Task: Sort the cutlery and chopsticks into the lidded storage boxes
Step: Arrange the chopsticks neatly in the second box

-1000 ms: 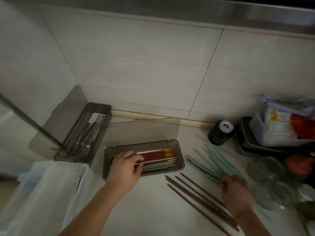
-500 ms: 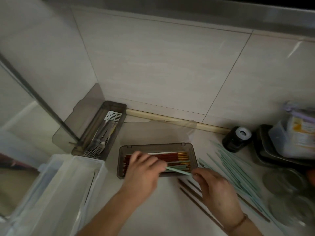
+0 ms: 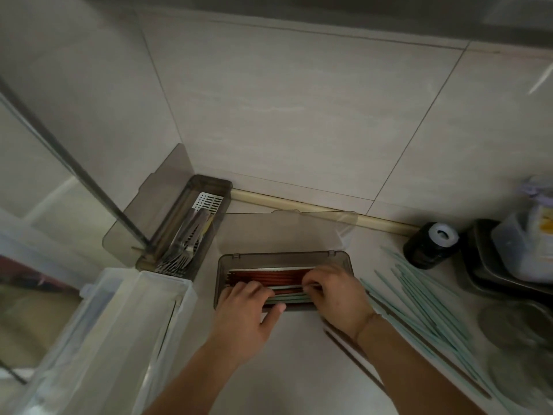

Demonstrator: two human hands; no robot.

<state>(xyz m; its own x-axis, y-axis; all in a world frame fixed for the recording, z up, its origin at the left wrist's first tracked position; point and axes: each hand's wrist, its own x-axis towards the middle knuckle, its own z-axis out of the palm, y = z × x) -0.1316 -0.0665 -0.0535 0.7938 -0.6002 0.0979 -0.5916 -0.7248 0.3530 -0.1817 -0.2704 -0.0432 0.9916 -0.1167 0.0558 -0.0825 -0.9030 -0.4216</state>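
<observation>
Left hand [image 3: 245, 307] and right hand [image 3: 335, 295] are pinching a green chopstick [image 3: 288, 298] inside the chopstick box [image 3: 344, 259]; uneven release risks crossing the sticks beneath, jamming the lid [image 3: 284, 232].

No readable text, yellow print on packet [image 3: 541, 223] at right too blurred

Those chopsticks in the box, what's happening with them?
A person is sorting chopsticks. Both hands, left hand and right hand, are in the open chopstick box, arranging red and green sticks. More green chopsticks lie loose on the counter to the right. The second box holds forks.
</observation>
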